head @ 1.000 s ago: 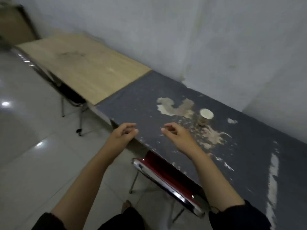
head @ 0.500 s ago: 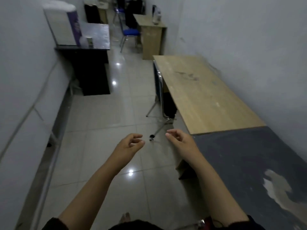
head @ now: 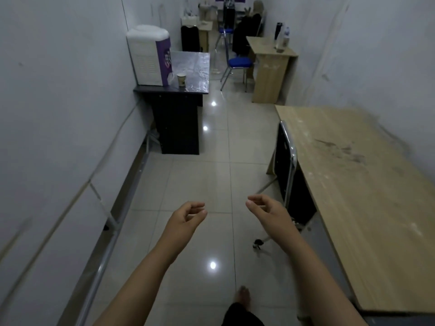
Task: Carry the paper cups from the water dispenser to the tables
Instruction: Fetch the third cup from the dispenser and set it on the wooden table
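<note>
1. Since half a second ago the view has swung further down the room, so the water dispenser (head: 148, 55) now sits closer and clearer at about 11 o'clock, and the wooden surface (head: 367, 198) has slid to the 3 o'clock side.
2. Both hands are empty: the left hand (head: 188, 216) and the right hand (head: 264, 208) hang out in front over the floor (head: 200, 180), fingers loosely curled and not closed on anything.
3. One paper cup (head: 181, 80) stands upright on the dark surface (head: 188, 89), just beside the dispenser's front, toward 12 o'clock from the hands and well apart from them.
4. The step in hand looks like the walk back for that cup. Keep to the middle of the aisle, clear of the chair (head: 288, 170) tucked under the wooden surface at 2 o'clock.
5. On arrival, approach the cup from its open side, away from the dispenser, and take it round the middle of the wall with a light grip; paper will likely buckle if squeezed.
6. Whether it holds water cannot be told, so lift it level and carry it slowly.
</note>
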